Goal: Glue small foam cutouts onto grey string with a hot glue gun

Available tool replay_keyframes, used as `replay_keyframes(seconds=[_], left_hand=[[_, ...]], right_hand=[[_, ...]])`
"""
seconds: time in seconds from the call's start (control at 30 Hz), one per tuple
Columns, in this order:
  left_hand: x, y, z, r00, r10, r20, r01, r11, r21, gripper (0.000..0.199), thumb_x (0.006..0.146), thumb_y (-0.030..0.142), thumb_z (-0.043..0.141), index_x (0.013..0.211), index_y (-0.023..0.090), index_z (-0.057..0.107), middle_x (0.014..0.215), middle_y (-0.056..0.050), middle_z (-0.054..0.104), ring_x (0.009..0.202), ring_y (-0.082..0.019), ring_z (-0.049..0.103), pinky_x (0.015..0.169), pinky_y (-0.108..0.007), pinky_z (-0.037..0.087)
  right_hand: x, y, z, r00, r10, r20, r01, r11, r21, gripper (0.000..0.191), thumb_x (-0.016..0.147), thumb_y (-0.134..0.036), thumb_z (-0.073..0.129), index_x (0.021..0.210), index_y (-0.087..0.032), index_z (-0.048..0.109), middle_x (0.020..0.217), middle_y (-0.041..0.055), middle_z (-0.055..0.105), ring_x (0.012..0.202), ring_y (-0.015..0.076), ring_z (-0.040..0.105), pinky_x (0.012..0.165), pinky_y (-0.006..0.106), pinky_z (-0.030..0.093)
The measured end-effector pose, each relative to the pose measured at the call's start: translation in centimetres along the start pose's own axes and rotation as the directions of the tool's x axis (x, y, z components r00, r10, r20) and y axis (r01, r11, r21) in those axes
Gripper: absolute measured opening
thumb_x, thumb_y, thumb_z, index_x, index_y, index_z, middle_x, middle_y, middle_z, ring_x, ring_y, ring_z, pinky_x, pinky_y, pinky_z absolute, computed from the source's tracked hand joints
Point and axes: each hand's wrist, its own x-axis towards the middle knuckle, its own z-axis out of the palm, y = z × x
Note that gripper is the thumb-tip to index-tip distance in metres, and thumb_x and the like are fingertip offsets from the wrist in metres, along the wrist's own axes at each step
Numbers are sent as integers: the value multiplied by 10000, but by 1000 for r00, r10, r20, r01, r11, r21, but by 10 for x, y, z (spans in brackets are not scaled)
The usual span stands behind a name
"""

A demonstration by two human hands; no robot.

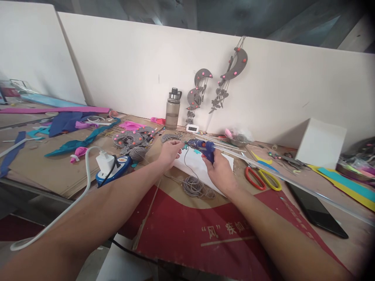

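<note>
Blue glue gun (202, 144), handle (209, 156) partly hidden

Near edge, middle: open over the red cardboard (175, 234)
Right: clear rod (293, 178), phone (318, 210) obstruct
Left: socket block (120, 167), white cable (88, 171)
Back: bottle (172, 113)

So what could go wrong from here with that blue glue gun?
Its tip is very near the left hand, so hot glue might burn the fingers. The loose grey cord below the glue gun could catch stray drips or tangle. The white cable runs beside the left forearm and might get tugged.
</note>
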Motion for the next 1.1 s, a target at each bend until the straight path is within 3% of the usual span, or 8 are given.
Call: replay_keyframes(seconds=[0.7, 0.9, 1.0, 1.1], left_hand=[[1, -1, -1, 1000, 18, 6, -18, 999, 40, 151, 625, 184, 654, 596, 149, 510, 478, 36, 430, 428, -41, 347, 388, -162, 191], [4, -1, -4, 1000, 3, 10, -3, 1000, -8, 161, 600, 191, 675, 608, 149, 520, 486, 38, 434, 435, -43, 351, 386, -166, 171], [9, -1, -6, 1000, -14, -12, 14, 998, -61, 183, 582, 199, 694, 613, 148, 521, 501, 42, 436, 440, -42, 356, 384, -169, 151], [10, -2, -6, 1000, -17, -15, 16, 997, -80, 198, 575, 215, 709, 619, 143, 530, 508, 48, 431, 441, -38, 348, 383, -170, 142]], right_hand=[[0, -1, 1, 1000, 20, -2, -20, 1000, 10, 263, 877, -314, 429, 1071, -151, 498, 988, 157, 661, 901, 284, 627, 767, 385, 464], [2, -1, -2, 998, 60, -20, -55, 980, 193, 327, 848, -313, 480, 1150, -187, 481, 1006, 119, 672, 890, 255, 626, 759, 373, 473], [10, 10, -2, 991, 134, -5, -125, 936, 329, 319, 836, -325, 482, 1129, -199, 492, 1009, 90, 676, 780, 208, 634, 699, 342, 482], [20, 35, -1, 962, 268, 61, -274, 917, 291, 237, 832, -343, 458, 970, -172, 547, 868, 84, 691, 642, 186, 621, 610, 317, 468]])
